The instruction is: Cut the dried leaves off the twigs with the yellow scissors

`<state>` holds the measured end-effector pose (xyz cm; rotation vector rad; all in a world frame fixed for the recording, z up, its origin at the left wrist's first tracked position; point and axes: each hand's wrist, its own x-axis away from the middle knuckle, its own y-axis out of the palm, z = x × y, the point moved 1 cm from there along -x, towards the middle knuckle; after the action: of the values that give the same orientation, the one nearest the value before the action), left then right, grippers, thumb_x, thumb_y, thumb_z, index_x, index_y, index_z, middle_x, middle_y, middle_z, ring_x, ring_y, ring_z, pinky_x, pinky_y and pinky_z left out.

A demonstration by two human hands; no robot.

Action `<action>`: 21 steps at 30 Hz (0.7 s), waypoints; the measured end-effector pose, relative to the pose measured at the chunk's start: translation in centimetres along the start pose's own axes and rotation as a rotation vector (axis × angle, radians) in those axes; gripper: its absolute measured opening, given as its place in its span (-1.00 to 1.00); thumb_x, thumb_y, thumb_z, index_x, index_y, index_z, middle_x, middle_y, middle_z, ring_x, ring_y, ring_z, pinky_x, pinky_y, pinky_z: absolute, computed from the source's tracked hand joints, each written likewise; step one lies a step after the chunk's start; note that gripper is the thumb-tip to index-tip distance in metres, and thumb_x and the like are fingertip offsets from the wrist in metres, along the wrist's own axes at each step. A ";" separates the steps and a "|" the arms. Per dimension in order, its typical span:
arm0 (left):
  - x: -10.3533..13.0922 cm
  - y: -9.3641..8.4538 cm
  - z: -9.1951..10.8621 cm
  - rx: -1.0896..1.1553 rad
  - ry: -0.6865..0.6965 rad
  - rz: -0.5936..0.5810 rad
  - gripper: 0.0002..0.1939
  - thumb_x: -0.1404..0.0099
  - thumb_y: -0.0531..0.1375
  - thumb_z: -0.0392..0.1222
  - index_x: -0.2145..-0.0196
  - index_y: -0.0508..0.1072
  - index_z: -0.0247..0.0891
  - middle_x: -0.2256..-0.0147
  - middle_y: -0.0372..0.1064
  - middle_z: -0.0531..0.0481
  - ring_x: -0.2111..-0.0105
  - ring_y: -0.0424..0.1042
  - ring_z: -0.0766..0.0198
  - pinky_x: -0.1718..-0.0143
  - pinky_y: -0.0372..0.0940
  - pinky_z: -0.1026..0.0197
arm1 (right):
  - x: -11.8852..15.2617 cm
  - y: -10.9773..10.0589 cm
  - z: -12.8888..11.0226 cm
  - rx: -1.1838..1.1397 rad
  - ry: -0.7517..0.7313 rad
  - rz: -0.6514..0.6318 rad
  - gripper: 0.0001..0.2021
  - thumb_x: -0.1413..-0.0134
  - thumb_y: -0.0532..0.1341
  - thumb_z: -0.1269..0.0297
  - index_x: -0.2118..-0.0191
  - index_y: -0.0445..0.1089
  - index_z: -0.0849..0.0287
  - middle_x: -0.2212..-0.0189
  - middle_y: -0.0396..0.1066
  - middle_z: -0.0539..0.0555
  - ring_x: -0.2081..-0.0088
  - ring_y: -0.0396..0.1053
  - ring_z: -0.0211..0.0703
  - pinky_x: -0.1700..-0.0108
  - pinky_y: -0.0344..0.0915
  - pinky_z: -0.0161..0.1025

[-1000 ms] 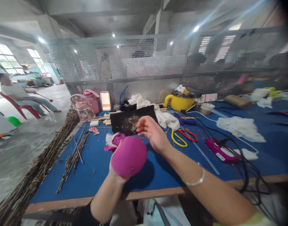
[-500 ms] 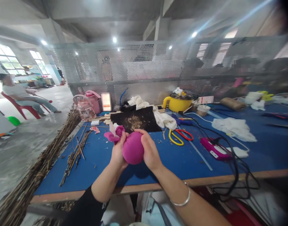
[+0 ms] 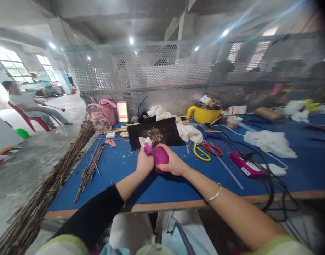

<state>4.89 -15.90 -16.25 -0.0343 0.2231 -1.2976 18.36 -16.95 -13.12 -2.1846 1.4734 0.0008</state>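
A round, cloth-covered magenta ball (image 3: 160, 158) is held between my two hands above the blue tabletop. My left hand (image 3: 146, 163) is closed round the gathered neck of its cloth, and a white and magenta tuft (image 3: 146, 143) pokes out above the fist. My right hand (image 3: 174, 162) curls about the ball's right side, with the fingers over the top and the thumb across the front. Just beyond the hands lies a black cloth (image 3: 167, 132) with a heap of dry brown bits (image 3: 154, 135) on it.
Scissors with yellow and red handles (image 3: 202, 153) lie right of my hands, near a magenta power strip (image 3: 247, 165) with black cables. A yellow pot (image 3: 206, 114) stands behind. Thin twigs (image 3: 89, 164) lie left; a long stick bundle (image 3: 43, 187) runs beside the table. A person (image 3: 32, 106) sits far left.
Both hands have moved slightly away from me with the ball. My left hand has closed tighter round the cloth's neck, and my right hand now covers more of the ball's front.
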 end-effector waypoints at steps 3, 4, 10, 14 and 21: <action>-1.4 0.0 -0.7 -0.292 0.061 -0.084 -0.81 -0.07 0.09 -0.36 0.30 0.32 -0.29 0.35 0.40 -0.11 0.29 0.39 0.13 0.24 0.25 0.15 | -3.0 -1.5 0.2 0.172 0.125 -0.217 -0.36 0.38 0.33 0.31 0.03 0.21 0.19 0.23 0.37 0.04 0.27 0.34 -0.13 0.24 0.28 -0.25; -1.5 -0.1 -0.9 -0.325 0.086 -0.101 -0.82 -0.07 0.09 -0.37 0.30 0.32 -0.29 0.34 0.40 -0.12 0.29 0.39 0.13 0.24 0.25 0.16 | -3.9 -1.6 -0.2 0.246 0.168 -0.298 -0.42 0.41 0.35 0.30 0.10 0.27 0.19 0.29 0.39 0.03 0.31 0.35 -0.12 0.29 0.28 -0.26; 2.1 -1.8 -0.8 -0.316 0.278 -0.178 -0.73 -0.04 0.04 -0.41 0.24 0.28 -0.28 0.35 0.37 -0.06 0.33 0.35 0.23 0.26 0.23 0.22 | -0.8 2.0 -0.9 0.367 0.092 0.058 -0.69 -0.15 -0.09 0.23 0.27 0.35 0.22 0.26 0.41 0.16 0.18 0.33 -0.05 0.11 0.22 -0.12; 3.6 -2.1 0.1 -0.410 0.465 -0.451 -0.78 -0.03 0.07 -0.32 0.29 0.32 -0.24 0.36 0.35 -0.05 0.34 0.31 0.20 0.28 0.21 0.20 | 3.7 3.7 0.8 0.339 -0.193 0.349 -0.67 -0.11 -0.05 0.34 0.00 0.19 0.20 0.02 0.26 0.20 -0.04 0.17 -0.05 -0.04 0.12 -0.07; -2.9 0.0 -0.6 -0.662 0.134 -0.425 -0.72 -0.10 0.00 -0.35 0.19 0.27 -0.25 0.36 0.41 -0.09 0.36 0.40 0.16 0.32 0.21 0.22 | -4.9 2.1 2.4 0.344 0.196 0.230 -0.80 -0.10 -0.05 0.39 0.31 0.30 0.14 0.34 0.40 0.08 0.28 0.33 -0.15 0.24 0.20 -0.25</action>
<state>4.02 -13.10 -16.46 -0.5854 0.7862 -1.5974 15.19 -12.29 -14.75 -1.7733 1.6831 -0.3700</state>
